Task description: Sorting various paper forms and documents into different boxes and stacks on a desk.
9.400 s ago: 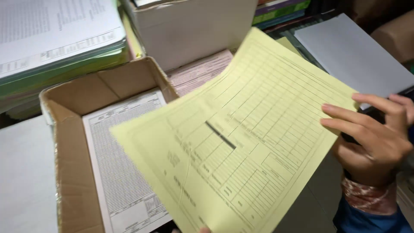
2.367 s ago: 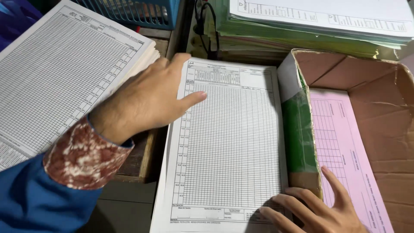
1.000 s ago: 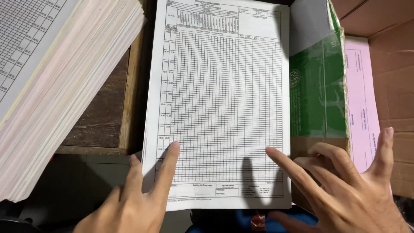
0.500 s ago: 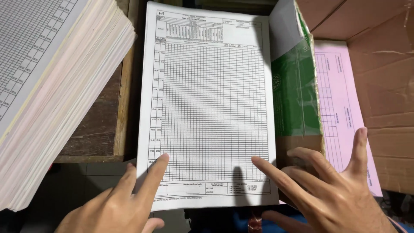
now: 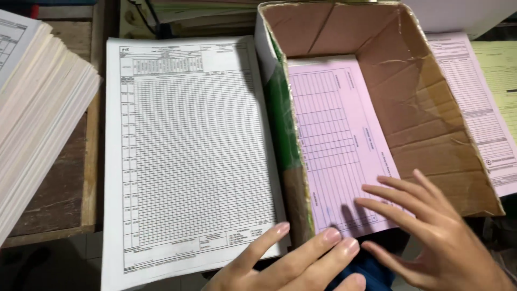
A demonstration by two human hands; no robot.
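Both hands sit low in the frame, fingers spread and flat, gripping nothing. The left hand [image 5: 291,261] lies across the bottom right corner of the white gridded form [image 5: 188,151], index fingertip resting on that sheet, the other fingertips reaching to the near wall of the cardboard box [image 5: 431,124]. The right hand [image 5: 431,231] hovers open at the box's near end, fingertips over or on the lower edge of the pink form [image 5: 334,145]; actual contact is hard to call, though shadows fall right under the fingers. That pink sheet lies flat inside the box, just ahead of the right hand. The white form lies on top of a stack just left of the box, touching its green-printed side. Far left, a thick pile of paper [image 5: 37,113] sits on a wooden surface [image 5: 59,188]. Right of the box lies another pink sheet [image 5: 474,91], then a yellow one [image 5: 501,70].
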